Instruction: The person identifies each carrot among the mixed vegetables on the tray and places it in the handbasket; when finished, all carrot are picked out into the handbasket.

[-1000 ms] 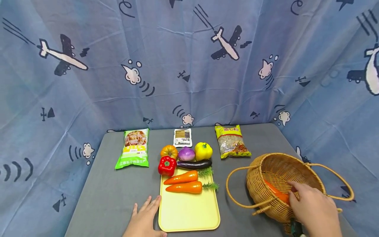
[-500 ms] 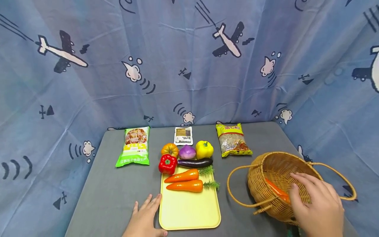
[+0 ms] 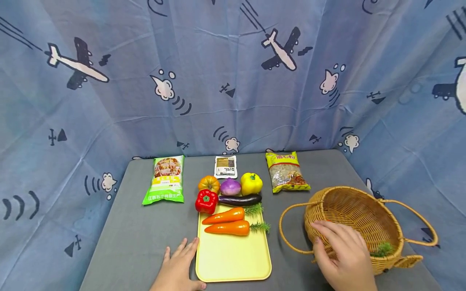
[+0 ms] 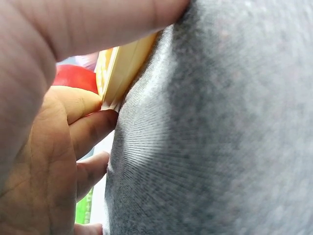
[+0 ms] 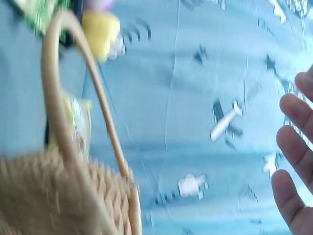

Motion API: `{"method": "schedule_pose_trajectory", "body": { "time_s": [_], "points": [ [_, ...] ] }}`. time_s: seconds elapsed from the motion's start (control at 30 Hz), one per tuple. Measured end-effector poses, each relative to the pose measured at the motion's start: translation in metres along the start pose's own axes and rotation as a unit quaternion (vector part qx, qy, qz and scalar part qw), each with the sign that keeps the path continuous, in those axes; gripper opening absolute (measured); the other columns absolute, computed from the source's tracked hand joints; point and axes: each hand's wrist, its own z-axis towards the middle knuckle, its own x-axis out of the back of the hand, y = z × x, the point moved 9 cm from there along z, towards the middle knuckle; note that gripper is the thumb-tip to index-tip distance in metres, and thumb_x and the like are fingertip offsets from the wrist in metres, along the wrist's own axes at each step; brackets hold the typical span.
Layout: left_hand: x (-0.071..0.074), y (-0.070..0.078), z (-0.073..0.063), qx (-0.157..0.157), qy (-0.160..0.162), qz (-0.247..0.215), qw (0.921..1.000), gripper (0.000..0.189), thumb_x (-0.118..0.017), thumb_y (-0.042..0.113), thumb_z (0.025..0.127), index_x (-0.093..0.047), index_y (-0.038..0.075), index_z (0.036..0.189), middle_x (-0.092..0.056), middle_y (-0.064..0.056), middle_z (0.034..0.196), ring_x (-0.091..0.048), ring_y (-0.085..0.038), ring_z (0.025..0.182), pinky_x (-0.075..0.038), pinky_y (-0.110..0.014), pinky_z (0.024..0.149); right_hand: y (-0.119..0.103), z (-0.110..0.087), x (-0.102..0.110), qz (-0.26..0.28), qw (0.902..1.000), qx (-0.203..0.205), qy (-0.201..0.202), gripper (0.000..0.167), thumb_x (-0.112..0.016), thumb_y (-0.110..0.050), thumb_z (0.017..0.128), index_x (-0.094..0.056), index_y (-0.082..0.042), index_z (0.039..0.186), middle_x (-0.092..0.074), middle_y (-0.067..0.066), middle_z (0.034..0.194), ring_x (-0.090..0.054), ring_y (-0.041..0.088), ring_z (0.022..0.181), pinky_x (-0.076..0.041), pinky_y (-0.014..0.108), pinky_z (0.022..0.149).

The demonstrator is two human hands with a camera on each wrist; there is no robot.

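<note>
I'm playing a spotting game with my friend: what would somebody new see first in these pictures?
Probably the two shiny orange carrots, lying one beside the other on the yellow tray. Next might come the big woven basket to the tray's right, with the right hand in front of part of it. Behind the table hangs a blue curtain covered in printed airplanes.
</note>
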Motion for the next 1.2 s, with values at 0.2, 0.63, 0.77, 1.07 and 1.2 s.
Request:
{"method": "schedule_pose_trajectory", "body": {
  "time_s": [0.2,0.63,0.77,1.07,1.2],
  "points": [
    [0.001,0.001,-0.001,0.003,0.0,0.005,1.0,0.127,-0.1,0.055,0.066,-0.039,0.005,0.166,-0.042,-0.011,0.167,-0.03,-0.045,0.155,-0.004,-0.09,0.108,-0.031,-0.003,-0.036,0.043,0.9962,0.05,-0.056,0.039,-0.052,-0.038,0.111,-0.084,-0.016,0.111,-0.076,-0.003,0.11,-0.068,0.02,0.093,-0.046,0.033,0.084],
    [0.001,0.002,-0.001,0.008,0.002,0.013,0.9999,0.126,-0.1,0.054,0.066,-0.04,0.005,0.165,-0.042,-0.01,0.167,-0.03,-0.044,0.156,-0.004,-0.089,0.11,-0.05,-0.019,-0.112,0.059,0.9746,0.081,-0.2,0.032,-0.081,-0.013,0.088,-0.08,-0.023,0.118,-0.072,-0.01,0.115,-0.067,0.01,0.097,-0.057,0.039,0.075],
    [0.001,0.002,-0.001,0.012,0.0,0.012,0.9999,0.127,-0.1,0.054,0.066,-0.039,0.006,0.166,-0.042,-0.01,0.168,-0.03,-0.044,0.156,-0.004,-0.088,0.11,-0.05,-0.016,-0.12,0.053,0.974,0.08,-0.205,0.034,-0.085,-0.01,0.084,-0.081,-0.024,0.114,-0.072,-0.013,0.111,-0.066,0.008,0.095,-0.057,0.036,0.073],
    [0.0,0.002,-0.001,0.001,-0.003,0.004,1.0,0.126,-0.1,0.053,0.067,-0.038,0.006,0.166,-0.041,-0.01,0.168,-0.03,-0.044,0.156,-0.005,-0.088,0.111,-0.045,-0.019,-0.14,0.044,0.9687,0.068,-0.234,0.034,-0.088,-0.013,0.085,-0.081,-0.024,0.117,-0.073,-0.011,0.114,-0.066,0.01,0.099,-0.056,0.037,0.072],
    [0.0,0.0,0.0,0.003,-0.005,0.002,1.0,0.127,-0.1,0.053,0.067,-0.037,0.006,0.167,-0.041,-0.01,0.168,-0.029,-0.044,0.156,-0.004,-0.088,0.111,-0.041,-0.026,-0.16,0.027,0.9584,0.055,-0.279,0.033,-0.089,-0.016,0.087,-0.081,-0.021,0.119,-0.074,-0.006,0.119,-0.066,0.014,0.103,-0.056,0.041,0.076]
  ]
}}
